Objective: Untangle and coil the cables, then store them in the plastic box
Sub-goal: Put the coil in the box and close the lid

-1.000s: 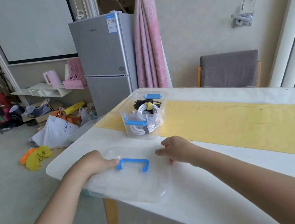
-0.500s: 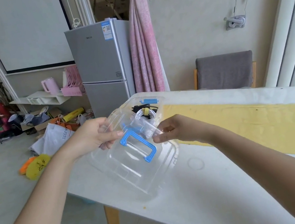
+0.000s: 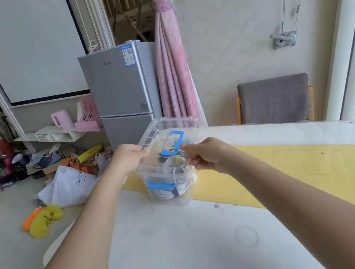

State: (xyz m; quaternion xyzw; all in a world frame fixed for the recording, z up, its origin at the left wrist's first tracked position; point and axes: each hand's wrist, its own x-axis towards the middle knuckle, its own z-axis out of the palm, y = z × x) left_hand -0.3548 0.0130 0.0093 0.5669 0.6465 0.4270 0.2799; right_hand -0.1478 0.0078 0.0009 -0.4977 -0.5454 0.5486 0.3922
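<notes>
Cables [image 3: 174, 171]: white coils, one banded dark, lying in box [image 3: 171, 200] just below both hands. Box: clear rigid plastic, rectangular, blue latch [image 3: 160, 184] on near wall. It stands on table [image 3: 192, 250] where the white top meets yellow strip [image 3: 320, 168], near the table's left edge. Lid [image 3: 163, 127]: clear, ribbed, blue handle [image 3: 173, 143]; tilted over box, far edge raised. Left hand [image 3: 128, 157] grips lid's left edge, fingers curled; right hand [image 3: 206, 155] pinches its right edge. Bare tabletop beneath both forearms.
</notes>
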